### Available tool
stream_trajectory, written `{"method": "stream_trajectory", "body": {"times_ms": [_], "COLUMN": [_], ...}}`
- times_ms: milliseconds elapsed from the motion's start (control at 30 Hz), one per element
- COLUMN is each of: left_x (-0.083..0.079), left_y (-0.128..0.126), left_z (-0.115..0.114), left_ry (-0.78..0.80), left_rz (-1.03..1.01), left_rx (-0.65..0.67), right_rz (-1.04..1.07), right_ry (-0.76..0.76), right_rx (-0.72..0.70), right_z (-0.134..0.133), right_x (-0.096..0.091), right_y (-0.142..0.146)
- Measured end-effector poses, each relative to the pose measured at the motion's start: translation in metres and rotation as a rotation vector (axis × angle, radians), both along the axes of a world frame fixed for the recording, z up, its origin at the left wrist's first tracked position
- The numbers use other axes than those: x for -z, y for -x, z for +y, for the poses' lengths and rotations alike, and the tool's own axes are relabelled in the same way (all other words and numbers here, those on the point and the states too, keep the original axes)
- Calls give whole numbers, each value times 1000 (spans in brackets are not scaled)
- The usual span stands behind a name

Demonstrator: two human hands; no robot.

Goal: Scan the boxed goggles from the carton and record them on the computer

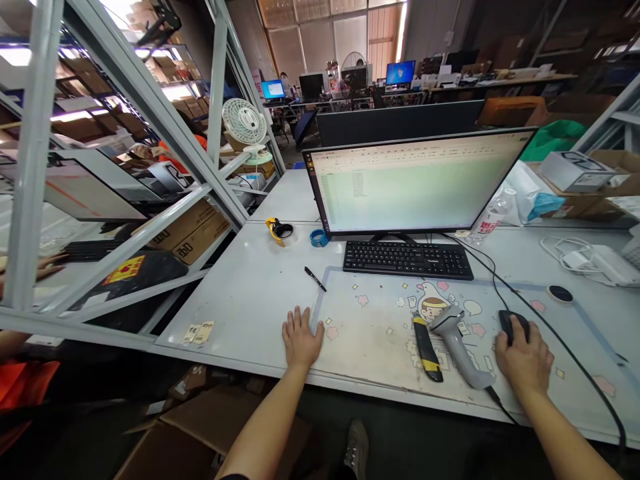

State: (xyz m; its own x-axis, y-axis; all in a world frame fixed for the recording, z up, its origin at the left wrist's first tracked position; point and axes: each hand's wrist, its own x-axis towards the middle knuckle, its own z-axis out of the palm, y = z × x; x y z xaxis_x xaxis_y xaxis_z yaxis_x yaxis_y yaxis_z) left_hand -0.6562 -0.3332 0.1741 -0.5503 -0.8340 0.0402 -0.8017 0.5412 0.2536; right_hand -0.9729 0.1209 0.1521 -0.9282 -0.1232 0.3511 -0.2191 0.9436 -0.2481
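Observation:
My left hand [301, 339] lies flat and open on the white table [250, 293], its fingers spread at the left edge of a cartoon-printed desk mat [380, 333]. My right hand [523, 360] is curled over a black wired mouse [511, 323] on the mat's right side. Between the hands lie a yellow-and-black utility knife [427, 347] and a grey handheld barcode scanner [457, 340]. A black keyboard [407, 259] sits in front of a wide monitor [415, 180] showing a spreadsheet.
A black pen [315, 279], a yellow tape dispenser [277, 231] and a blue tape roll [319, 237] lie left of the keyboard. A plastic bottle [493, 217], boxes and a white adapter [595, 260] sit at right. Grey shelving [150, 133] with cartons stands at left. Cardboard lies below.

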Motion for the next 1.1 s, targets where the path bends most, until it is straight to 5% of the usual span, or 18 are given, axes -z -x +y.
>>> {"method": "stream_trajectory", "body": {"times_ms": [1100], "left_x": [0], "left_y": [0], "left_z": [1], "left_ry": [-1], "left_rz": [15], "left_rx": [-1], "right_rz": [47], "right_ry": [37], "right_rx": [11], "right_z": [-3], "right_x": [-3], "right_y": [-4]}}
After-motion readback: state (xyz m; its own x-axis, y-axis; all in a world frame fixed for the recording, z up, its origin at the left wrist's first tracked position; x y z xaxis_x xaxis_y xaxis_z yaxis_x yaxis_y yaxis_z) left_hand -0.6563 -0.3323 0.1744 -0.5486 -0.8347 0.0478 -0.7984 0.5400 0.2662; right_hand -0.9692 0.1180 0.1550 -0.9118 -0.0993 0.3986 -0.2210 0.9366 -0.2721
